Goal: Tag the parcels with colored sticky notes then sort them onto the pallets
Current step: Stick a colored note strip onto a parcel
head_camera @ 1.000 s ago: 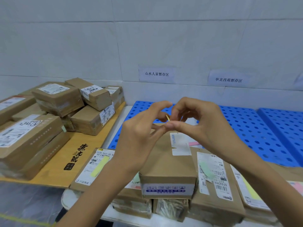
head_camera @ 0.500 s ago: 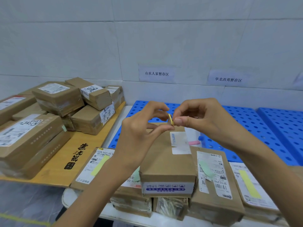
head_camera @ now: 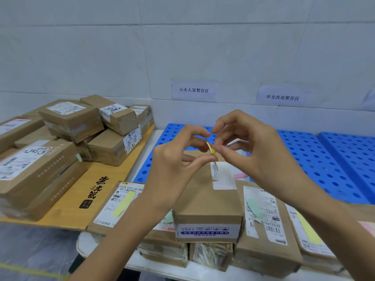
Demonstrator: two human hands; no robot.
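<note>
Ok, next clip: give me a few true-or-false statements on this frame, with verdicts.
1. The left hand and right hand both pinch a yellow note. True.
2. The parcel pile at left sits on a blue pallet. False: it sits on a brown board.
3. The front-left parcel carries a yellow tag. True.
4. The parcel right of the centre box carries a pink tag. False: it has a green tag.
</note>
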